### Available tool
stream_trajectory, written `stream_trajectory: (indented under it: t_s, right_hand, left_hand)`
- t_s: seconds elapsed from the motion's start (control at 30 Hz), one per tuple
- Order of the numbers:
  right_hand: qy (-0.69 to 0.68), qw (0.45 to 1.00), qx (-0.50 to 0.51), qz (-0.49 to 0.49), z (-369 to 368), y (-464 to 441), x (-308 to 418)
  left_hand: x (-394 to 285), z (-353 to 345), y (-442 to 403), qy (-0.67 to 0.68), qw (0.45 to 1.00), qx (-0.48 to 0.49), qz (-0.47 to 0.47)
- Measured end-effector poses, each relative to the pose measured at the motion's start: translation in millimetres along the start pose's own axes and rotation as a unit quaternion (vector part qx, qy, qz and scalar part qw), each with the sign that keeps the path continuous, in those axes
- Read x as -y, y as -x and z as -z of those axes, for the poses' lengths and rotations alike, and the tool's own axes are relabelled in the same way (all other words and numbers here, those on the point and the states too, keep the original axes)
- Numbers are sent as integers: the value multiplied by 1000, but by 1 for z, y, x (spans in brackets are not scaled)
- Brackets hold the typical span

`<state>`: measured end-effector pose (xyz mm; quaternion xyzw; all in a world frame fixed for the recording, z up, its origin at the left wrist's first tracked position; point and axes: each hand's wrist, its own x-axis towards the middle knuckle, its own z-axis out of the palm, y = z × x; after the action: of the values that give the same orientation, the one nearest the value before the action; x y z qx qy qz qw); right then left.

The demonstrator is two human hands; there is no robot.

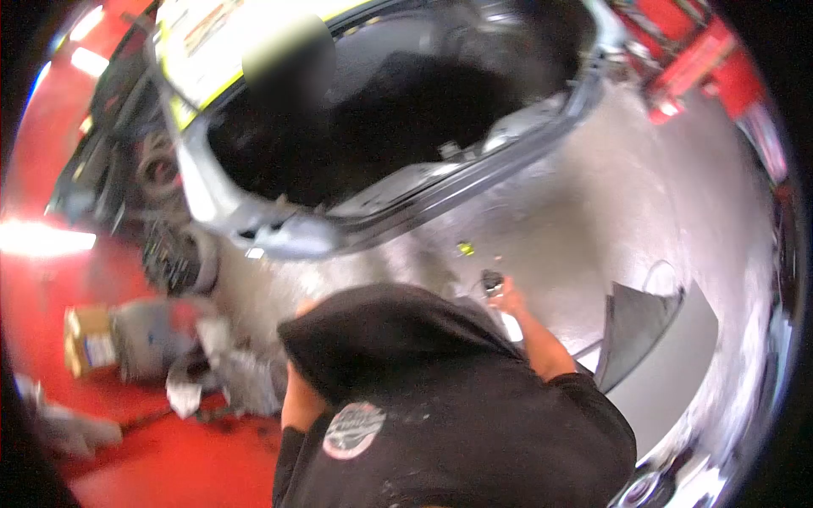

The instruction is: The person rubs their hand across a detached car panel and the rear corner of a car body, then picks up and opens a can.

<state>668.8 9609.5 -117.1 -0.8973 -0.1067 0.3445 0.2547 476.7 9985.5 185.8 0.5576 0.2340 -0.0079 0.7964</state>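
My right hand (506,296) is out in front of my body, its fingers closed around a small dark, rounded object (492,282) with a shiny lower part. Blur hides what kind of object it is. A white strip (511,328) shows beside that wrist. On the floor beyond lies a small yellow-green item (465,248). My left hand (308,307) is nearly all hidden behind my black sweatshirt (474,423); only a sliver of skin and the forearm appear. Ahead is a car body (406,203) with a wide opening at its end.
A grey panel (669,368) with a dark mesh-like piece (635,326) stands to my right. Red lift-like equipment (690,72) is at the upper right. At left are a cardboard box (91,340), crumpled grey sheeting (241,364) and a dark wheel (199,262) near a red floor (186,461).
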Motion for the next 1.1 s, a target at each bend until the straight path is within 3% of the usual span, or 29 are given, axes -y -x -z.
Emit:
stream_trajectory:
  t_s: [0.03, 0.1, 0.17, 0.27, 0.33, 0.4, 0.5, 0.57, 0.67, 0.77, 0.83, 0.93, 1.1]
  right_hand:
    - [-38, 998, 32, -40, 7, -2, 8]
    - [5, 1000, -1, -10, 7, -8, 4]
    - [-23, 999, -10, 24, 13, -12, 12]
    - [-18, 999, -32, -17, 22, -9, 27]
    - [-50, 997, -55, 28, 17, -13, 17]
    - [-69, 996, -38, 39, 25, 0, 23]
    - [-41, 997, -50, 41, 23, 13, 16]
    - [-44, 998, -33, 34, 17, 27, 3]
    - [-71, 997, 7, 13, 24, 29, 1]
    - [-14, 1000, -3, 10, 9, 27, -24]
    - [-7, 998, 20, -53, 19, 39, -10]
    - [3, 998, 19, -65, 18, 42, -9]
    - [-54, 998, 9, -9, -1, 15, -32]
  left_hand:
    - [-13, -18, -9, -85, 994, 61, -20]
    - [-45, -61, -15, -170, 960, 210, -72]
    - [-84, -102, -8, -170, 903, 369, -138]
    - [-147, -153, 7, -103, 778, 579, -221]
    - [-187, -185, 16, -81, 703, 672, -217]
    - [-226, -215, 24, -105, 656, 733, -145]
    - [-280, -263, 35, -269, 604, 744, 97]
    - [-307, -294, 39, -414, 541, 670, 295]
    - [-327, -326, 46, -414, 557, 663, 282]
    - [-328, -343, 73, -419, 571, 662, 245]
    - [-328, -351, 92, -428, 576, 662, 214]
    - [-334, -362, 87, -430, 580, 669, 179]
    - [-291, -364, 100, -417, 599, 671, 129]
